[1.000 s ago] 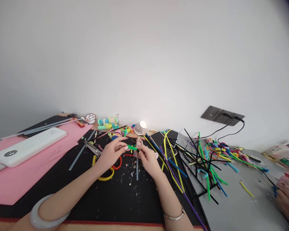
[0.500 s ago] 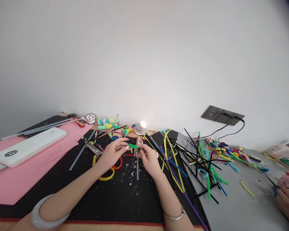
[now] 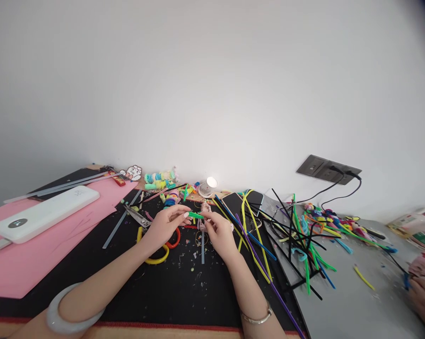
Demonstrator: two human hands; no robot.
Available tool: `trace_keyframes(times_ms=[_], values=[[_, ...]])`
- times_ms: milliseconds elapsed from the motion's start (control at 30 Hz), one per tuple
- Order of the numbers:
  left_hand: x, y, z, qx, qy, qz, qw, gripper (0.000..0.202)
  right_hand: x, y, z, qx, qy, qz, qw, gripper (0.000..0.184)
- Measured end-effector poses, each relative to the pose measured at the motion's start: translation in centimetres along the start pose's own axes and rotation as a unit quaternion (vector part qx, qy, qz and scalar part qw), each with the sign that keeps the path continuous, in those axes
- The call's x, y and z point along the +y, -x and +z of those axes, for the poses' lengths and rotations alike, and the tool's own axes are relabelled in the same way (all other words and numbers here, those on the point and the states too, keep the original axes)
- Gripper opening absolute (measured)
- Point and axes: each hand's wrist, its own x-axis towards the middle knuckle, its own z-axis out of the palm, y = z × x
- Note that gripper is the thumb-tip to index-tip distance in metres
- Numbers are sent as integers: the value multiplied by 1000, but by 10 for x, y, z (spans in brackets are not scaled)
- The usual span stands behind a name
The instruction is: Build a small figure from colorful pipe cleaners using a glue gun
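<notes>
My left hand (image 3: pixel 166 223) and my right hand (image 3: pixel 217 230) meet over the black mat (image 3: pixel 127 278). Both pinch a short green pipe cleaner (image 3: pixel 195 215), the left at its left end, the right at its right end. A small pink piece (image 3: pixel 205 207) shows just above my right fingers; whether they hold it I cannot tell. Yellow-and-red handled scissors (image 3: pixel 152 245) lie right under my left hand. A grey stick (image 3: pixel 202 247) lies on the mat below my hands.
A white power bank (image 3: pixel 44 214) rests on pink paper (image 3: pixel 28 254) at the left. Long pipe cleaners (image 3: pixel 262 240) in several colours spread over a grey sheet (image 3: pixel 350 301) to the right, by a phone (image 3: pixel 233 203). Another person's hand (image 3: pixel 422 296) is at the far right. A wall socket (image 3: pixel 327 169) has cables.
Both hands and the green piece have shifted slightly up and away; my right fingers have closed tighter round its right end. Nothing else has moved.
</notes>
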Motion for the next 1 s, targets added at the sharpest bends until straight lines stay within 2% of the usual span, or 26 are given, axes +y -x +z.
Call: trace_keyframes(times_ms=[167,367,600,767,867,1000], values=[[7,2,0,16,-21,4,1000,33,-3,0,0,0,-29,34,999,36],[6,1,-1,28,-36,23,999,33,-10,0,-4,-4,-34,48,998,25],[-6,-2,-4,47,-39,30,998,32,0,0,-1,82,-35,84,992,21],[-7,-2,-4,62,-37,30,997,31,1,1,-3,116,-7,90,989,32],[-3,0,-3,58,-37,29,997,31,-2,1,-4,101,-15,97,990,37],[5,3,2,33,-41,20,998,31,-6,0,-2,36,-53,81,995,19]])
